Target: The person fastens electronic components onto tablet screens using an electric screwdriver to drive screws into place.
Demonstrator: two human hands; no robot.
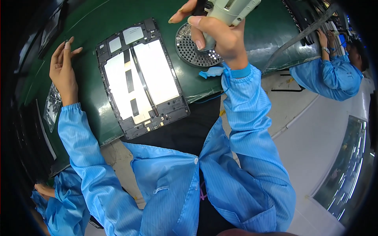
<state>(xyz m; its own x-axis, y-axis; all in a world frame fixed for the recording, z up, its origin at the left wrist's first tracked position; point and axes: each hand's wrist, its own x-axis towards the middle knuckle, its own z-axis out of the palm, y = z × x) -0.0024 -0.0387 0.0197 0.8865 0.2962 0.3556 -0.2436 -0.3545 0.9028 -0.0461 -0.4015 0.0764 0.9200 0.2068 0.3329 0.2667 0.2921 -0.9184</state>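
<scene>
- Head view, the right hand (222, 37): it is wrapped round a pale grey-green handheld tool (230, 11), thumb and fingers pressed to its body. The tool's top runs out of sight at the upper edge, and from here I can't make out its tip.
- Just under that hand sits a round grey dish (188, 53) full of small holes, with a cluster of shiny little screws (184, 34) at its left side.
- The left hand (64, 76) is raised over the far left of the table, fingers bent and bunched loosely near the thumb; whether they pinch anything I can't tell.
- Between the two hands, a tablet-like device (136, 88) lies with its inside facing up: black frame, two big silvery panels, a dark strip running lengthwise. It rests at a slant on the green table (88, 88), its lower end sticking out past the near edge.
- Near the left wrist there's a clear plastic bag (52, 108).
- At the right wrist, a blue band (241, 72) shows at the cuff.
- Over to the right, another person in a blue smock (334, 76) reaches onto the table; at the lower left, someone else's blue sleeve (71, 192) shows.
</scene>
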